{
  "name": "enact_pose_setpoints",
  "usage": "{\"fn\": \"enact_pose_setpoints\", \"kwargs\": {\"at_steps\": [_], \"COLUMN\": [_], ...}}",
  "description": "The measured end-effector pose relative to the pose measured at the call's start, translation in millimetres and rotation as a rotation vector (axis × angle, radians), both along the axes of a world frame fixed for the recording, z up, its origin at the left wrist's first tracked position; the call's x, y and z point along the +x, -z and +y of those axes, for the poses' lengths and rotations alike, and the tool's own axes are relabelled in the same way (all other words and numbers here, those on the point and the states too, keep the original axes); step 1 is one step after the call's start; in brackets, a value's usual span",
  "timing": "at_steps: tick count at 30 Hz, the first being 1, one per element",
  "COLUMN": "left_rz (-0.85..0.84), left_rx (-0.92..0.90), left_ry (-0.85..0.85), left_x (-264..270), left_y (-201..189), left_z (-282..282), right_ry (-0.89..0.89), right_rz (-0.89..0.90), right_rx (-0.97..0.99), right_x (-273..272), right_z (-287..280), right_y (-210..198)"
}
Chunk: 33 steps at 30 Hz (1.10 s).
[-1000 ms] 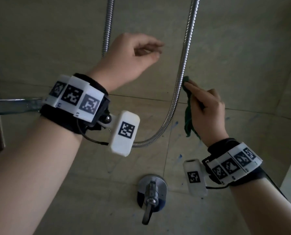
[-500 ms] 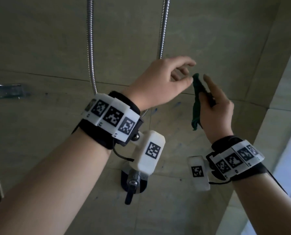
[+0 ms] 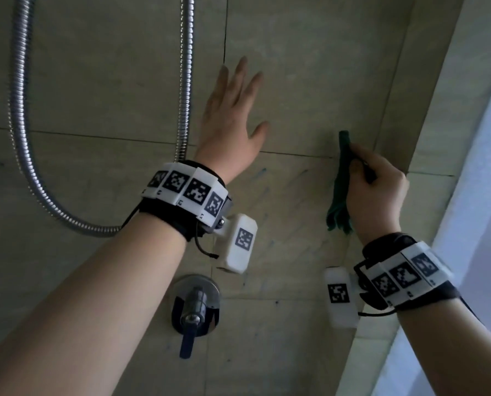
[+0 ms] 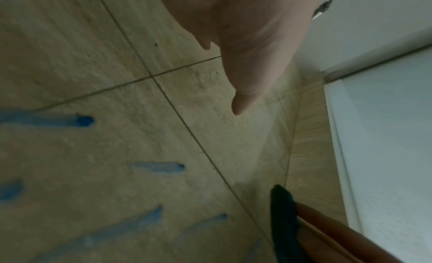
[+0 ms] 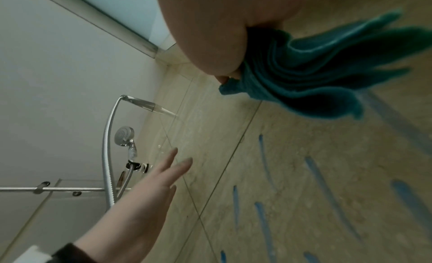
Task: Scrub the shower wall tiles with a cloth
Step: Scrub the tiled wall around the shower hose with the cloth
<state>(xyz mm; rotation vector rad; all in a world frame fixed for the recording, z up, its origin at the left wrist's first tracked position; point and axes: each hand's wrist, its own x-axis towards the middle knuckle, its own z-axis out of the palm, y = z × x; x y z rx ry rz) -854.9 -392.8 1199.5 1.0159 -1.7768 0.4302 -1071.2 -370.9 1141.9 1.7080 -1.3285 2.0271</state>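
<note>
The beige stone-look shower wall tiles [image 3: 310,81] fill most of the head view, cut by thin dark grout lines and meeting a side wall at a corner on the right, with a pale frosted glass panel [image 3: 478,195] beyond that. Short blue streaks [image 5: 327,189] lie scattered over the lower tiles; the wrist views show them clearly. A ribbed silver metal shower hose [image 3: 24,138] hangs in a long loop down the left part of the wall, and the right wrist view shows it running up to a round chrome handheld shower head [image 5: 124,135] in its wall bracket. Below the arms sits a round chrome mixer valve with a dark lever handle [image 3: 194,307] that points down. The left hand [image 3: 232,115] is laid out flat near the wall, fingers straight and spread, holding nothing; whether the palm actually touches the tile cannot be told. The right hand [image 3: 375,190] is well apart from it, near the corner, with its fingers curled round a bunched dark green microfibre cloth [image 3: 340,190]. The cloth stands between the hand and the tile, its upper end just above a grout line and its loose folds hanging below the palm. Both wrists wear black bands with white marker blocks [image 3: 187,192].
</note>
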Motion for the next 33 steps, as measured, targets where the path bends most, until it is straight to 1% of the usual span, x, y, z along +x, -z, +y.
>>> {"fn": "enact_pose_setpoints", "kwargs": {"at_steps": [3, 5, 8, 9, 12, 14, 15, 17, 19, 20, 22, 23, 24, 25, 27, 28, 29, 31, 33], "left_rz": [-0.024, 0.014, 0.071, 0.074, 0.067, 0.074, 0.072, 0.054, 0.034, 0.029, 0.020, 0.015, 0.013, 0.013, 0.015, 0.016, 0.014, 0.008, 0.005], "left_rx": [-0.009, -0.001, -0.002, -0.006, -0.025, -0.033, -0.034, -0.039, -0.049, -0.053, -0.062, -0.065, -0.066, -0.064, -0.057, -0.051, -0.043, -0.037, -0.035], "left_ry": [-0.137, -0.170, -0.183, -0.182, -0.180, -0.168, -0.163, -0.161, -0.168, -0.174, -0.184, -0.188, -0.190, -0.192, -0.188, -0.189, -0.194, -0.199, -0.200], "left_x": [9, 17, 26, 27, 29, 29, 29, 31, 34, 35, 35, 35, 34, 34, 33, 33, 33, 33, 33], "left_y": [2, 5, 7, 8, 8, 8, 8, 9, 11, 12, 11, 11, 11, 11, 11, 12, 13, 14, 15], "left_z": [-12, -19, -27, -29, -33, -34, -35, -37, -38, -38, -38, -38, -38, -38, -38, -38, -38, -37, -37], "right_ry": [0.096, 0.177, 0.323, 0.376, 0.514, 0.531, 0.527, 0.515, 0.489, 0.465, 0.456, 0.493, 0.547, 0.599, 0.676, 0.683, 0.662, 0.586, 0.597], "right_rz": [0.065, 0.132, 0.172, 0.180, 0.238, 0.242, 0.218, 0.166, 0.182, 0.238, 0.413, 0.482, 0.502, 0.466, 0.328, 0.295, 0.305, 0.438, 0.567], "right_rx": [-0.035, -0.037, -0.015, 0.020, 0.207, 0.248, 0.224, 0.112, 0.005, -0.040, -0.080, -0.070, -0.034, 0.019, 0.107, 0.116, 0.102, 0.051, 0.035], "right_x": [0, 3, 7, 7, 8, 11, 12, 17, 25, 29, 30, 24, 16, 9, 8, 14, 23, 36, 29], "right_z": [-7, -13, -17, -19, -29, -38, -42, -48, -51, -51, -48, -46, -46, -46, -48, -49, -49, -47, -42], "right_y": [3, 3, 1, 0, 1, 6, 10, 17, 24, 28, 37, 38, 38, 34, 28, 28, 30, 42, 50]}}
